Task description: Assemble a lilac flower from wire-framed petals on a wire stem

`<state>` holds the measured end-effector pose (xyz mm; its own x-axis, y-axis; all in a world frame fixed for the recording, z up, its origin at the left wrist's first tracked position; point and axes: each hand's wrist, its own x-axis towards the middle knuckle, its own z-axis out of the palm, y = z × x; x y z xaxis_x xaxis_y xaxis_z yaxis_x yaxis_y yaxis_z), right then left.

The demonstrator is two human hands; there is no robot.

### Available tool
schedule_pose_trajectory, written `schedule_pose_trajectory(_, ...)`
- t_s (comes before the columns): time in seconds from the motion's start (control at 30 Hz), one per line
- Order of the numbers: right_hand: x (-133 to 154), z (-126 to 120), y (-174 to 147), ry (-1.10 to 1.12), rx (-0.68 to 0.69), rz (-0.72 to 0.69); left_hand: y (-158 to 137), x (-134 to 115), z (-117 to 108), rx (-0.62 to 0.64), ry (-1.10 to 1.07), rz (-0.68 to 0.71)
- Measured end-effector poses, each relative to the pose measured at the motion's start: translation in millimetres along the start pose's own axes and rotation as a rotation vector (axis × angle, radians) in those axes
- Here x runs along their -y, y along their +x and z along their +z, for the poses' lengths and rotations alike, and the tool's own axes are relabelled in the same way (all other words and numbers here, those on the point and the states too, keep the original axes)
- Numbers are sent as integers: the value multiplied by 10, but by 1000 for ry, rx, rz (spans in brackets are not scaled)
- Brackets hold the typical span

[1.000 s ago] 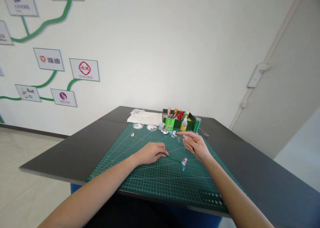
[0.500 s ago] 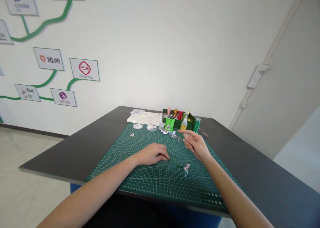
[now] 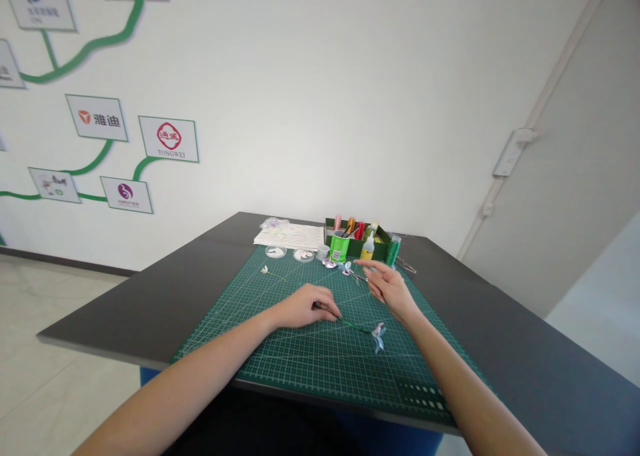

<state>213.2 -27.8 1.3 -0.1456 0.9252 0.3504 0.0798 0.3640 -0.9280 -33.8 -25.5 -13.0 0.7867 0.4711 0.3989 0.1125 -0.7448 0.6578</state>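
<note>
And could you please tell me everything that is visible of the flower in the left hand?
The artificial flower has spread petals, pale blue and pinkish, thin, shiny and film-like, on a slender green stem. It points sideways, to the right, over the green cutting mat. The left hand has the stem in its grip; whether the petals touch the mat is unclear.

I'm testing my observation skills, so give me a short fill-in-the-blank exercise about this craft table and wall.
1. The left hand holds the nearer flower by its ____.
2. The cutting mat is coloured ____.
3. In view, the bottle stands ____ of the can.
4. The red-logo sign reads ____.

Missing words: stem; green; right; TONGWEI.
</note>
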Motion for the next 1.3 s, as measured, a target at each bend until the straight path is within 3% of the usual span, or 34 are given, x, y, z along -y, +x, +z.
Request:
schedule_pose_trajectory(0.73,-66,-17,37,-94,11,55,17,56,15,-138,-387,-114)
schedule_pose_trajectory(1.3,-252,-38,84,-464,69,-30,62,88,-7,-325,-602,-216)
